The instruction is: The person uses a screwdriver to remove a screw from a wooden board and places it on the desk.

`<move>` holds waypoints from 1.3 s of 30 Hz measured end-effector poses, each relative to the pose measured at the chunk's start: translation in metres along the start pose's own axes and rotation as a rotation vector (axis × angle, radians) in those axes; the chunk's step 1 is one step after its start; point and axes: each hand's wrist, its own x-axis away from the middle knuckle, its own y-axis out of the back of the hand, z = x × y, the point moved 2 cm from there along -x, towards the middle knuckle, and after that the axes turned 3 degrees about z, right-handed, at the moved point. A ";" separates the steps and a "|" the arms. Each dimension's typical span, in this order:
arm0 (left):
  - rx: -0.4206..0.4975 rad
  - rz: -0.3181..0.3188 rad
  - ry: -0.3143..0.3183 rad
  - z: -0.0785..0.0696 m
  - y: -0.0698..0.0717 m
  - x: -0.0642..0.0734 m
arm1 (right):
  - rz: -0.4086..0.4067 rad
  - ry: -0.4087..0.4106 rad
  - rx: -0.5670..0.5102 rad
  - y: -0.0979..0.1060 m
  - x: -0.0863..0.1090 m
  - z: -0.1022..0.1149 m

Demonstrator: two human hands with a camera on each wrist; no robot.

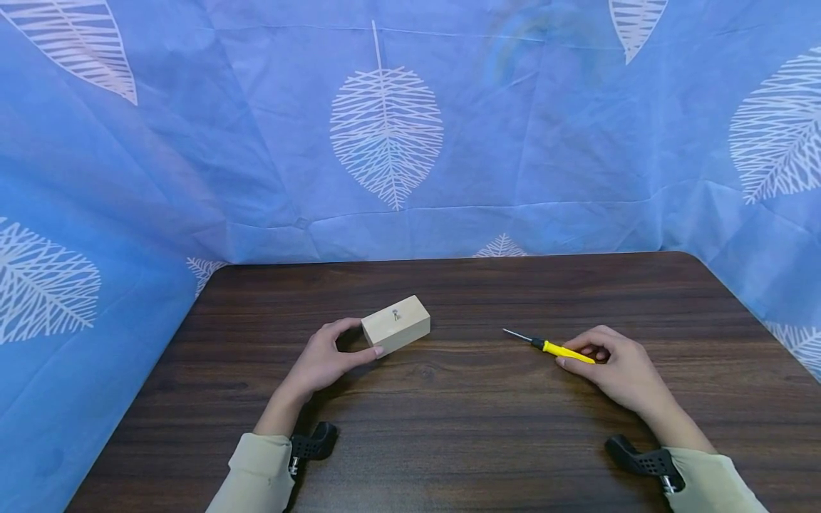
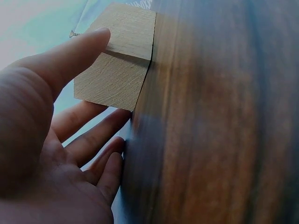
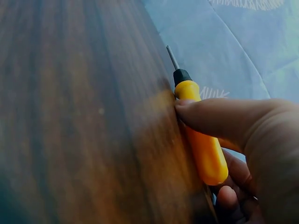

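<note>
A pale wooden block (image 1: 398, 329) rests on the table left of centre, with a small screw (image 1: 395, 314) standing up out of its top face. My left hand (image 1: 330, 360) holds the block's near left end, thumb on the front side and fingers at the back; the left wrist view shows the thumb lying against the wood (image 2: 112, 84). Over on the right, my right hand (image 1: 616, 363) pinches a screwdriver (image 1: 567, 352) by its yellow handle. Its thin metal shaft points left, toward the block. In the right wrist view the thumb presses on the yellow handle (image 3: 208, 156).
Both hands are over a dark brown wood-grain table (image 1: 449, 442). A blue cloth (image 1: 269, 142) with white leaf patterns hangs behind and beside it. Black wrist mounts (image 1: 314, 442) sit at both sleeves.
</note>
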 end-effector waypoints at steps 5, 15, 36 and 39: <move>0.008 0.008 -0.001 0.001 0.000 0.000 | -0.008 -0.023 0.003 0.000 0.001 0.001; 0.017 0.016 0.018 0.003 0.001 0.001 | 0.030 -0.095 -0.046 -0.003 0.000 0.015; 0.084 -0.068 0.024 -0.012 -0.006 0.002 | 0.050 -0.106 -0.100 -0.011 -0.010 0.040; 0.084 -0.086 0.022 -0.013 -0.007 0.003 | 0.019 -0.101 -0.108 -0.010 -0.010 0.041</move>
